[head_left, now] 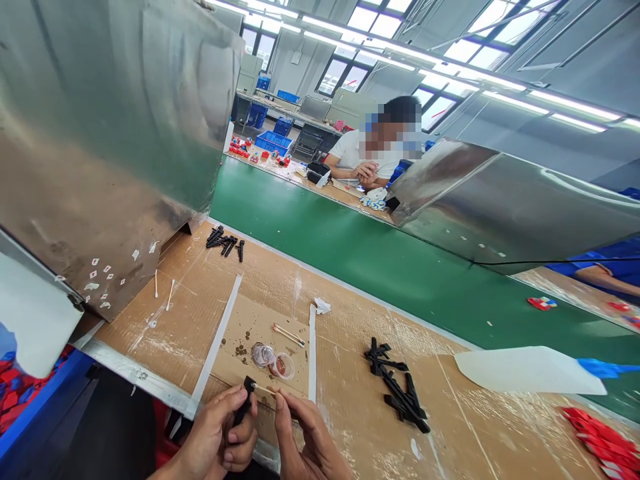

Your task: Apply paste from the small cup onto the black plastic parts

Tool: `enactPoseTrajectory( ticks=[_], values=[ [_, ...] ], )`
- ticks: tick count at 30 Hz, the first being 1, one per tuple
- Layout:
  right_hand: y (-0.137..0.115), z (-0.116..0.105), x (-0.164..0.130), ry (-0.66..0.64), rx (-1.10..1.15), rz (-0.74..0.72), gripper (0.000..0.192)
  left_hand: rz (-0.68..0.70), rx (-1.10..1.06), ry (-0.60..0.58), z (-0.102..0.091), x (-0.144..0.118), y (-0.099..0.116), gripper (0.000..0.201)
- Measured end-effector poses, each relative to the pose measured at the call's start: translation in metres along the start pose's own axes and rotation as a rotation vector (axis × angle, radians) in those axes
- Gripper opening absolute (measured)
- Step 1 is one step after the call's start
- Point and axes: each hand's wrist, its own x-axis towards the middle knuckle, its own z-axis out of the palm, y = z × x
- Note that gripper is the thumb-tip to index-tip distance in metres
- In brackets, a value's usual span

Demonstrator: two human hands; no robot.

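Observation:
My left hand [220, 430] is closed around a small black plastic part [244, 404], its head pointing up. Between thumb and fingers, my right hand [305, 433] pinches a cotton swab [266, 389], whose tip meets the head of the black part. Just beyond my hands, a small round clear container [262, 355] and a clear ring-shaped lid [285, 366] with reddish-brown content rest on a stained cardboard sheet [233, 365]. Used cotton swabs [289, 335] lie on the same sheet.
Black parts lie in piles at right [395, 387] and far left [225, 242]. Two swabs [170, 295] lie at left. A green conveyor belt [320, 220] crosses behind; beyond it sits a co-worker [350, 150]. Metal panels [120, 133] flank the bench. Red parts [600, 440] lie right.

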Motion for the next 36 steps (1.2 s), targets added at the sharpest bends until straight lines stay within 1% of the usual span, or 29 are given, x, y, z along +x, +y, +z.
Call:
enactPoseTrajectory(
  ticks=[2,5,7,12,16,22,25,28,30,33,36],
  values=[
    [-0.0007,0.0000,0.0003,0.031,-0.012,0.005,0.017,0.000,-0.002,0.005,-0.0003,0.0002,0.0000,0.029],
    [-0.0011,-0.0002,0.0015,-0.007,-0.028,-0.022,0.016,0.000,0.002,-0.002,-0.0005,0.0003,0.0006,0.029],
    [-0.0015,0.0002,0.0019,-0.009,-0.038,-0.028,0.016,0.004,0.003,-0.008,-0.0005,0.0002,0.0012,0.029],
    [-0.0029,0.0024,-0.0008,0.064,-0.047,0.002,0.013,0.008,0.005,-0.017,0.0000,-0.0005,0.0008,0.029],
    [-0.0044,0.0028,-0.0017,0.045,-0.050,-0.015,0.016,0.007,0.010,-0.017,0.0002,-0.0010,-0.0002,0.029],
    [-0.0054,0.0024,0.0013,0.051,0.003,-0.012,0.019,-0.002,-0.003,-0.025,-0.0003,0.0003,0.0012,0.029],
    [-0.0031,0.0014,0.0002,0.017,0.017,-0.034,0.022,0.001,-0.004,-0.029,-0.0004,0.0011,0.0012,0.030],
    [-0.0024,0.0017,-0.0012,0.040,0.023,-0.034,0.024,0.000,-0.002,-0.022,-0.0001,0.0008,0.0006,0.031],
    [-0.0037,0.0025,-0.0010,0.070,0.019,-0.018,0.024,-0.004,-0.002,-0.016,0.0000,0.0002,0.0005,0.031],
    [-0.0065,0.0032,0.0005,0.047,0.017,-0.029,0.023,-0.008,-0.004,-0.012,-0.0003,-0.0004,0.0009,0.031],
    [-0.0071,0.0028,0.0011,0.051,0.019,-0.002,0.019,-0.010,-0.005,0.000,-0.0011,0.0002,0.0012,0.032]
  ],
)
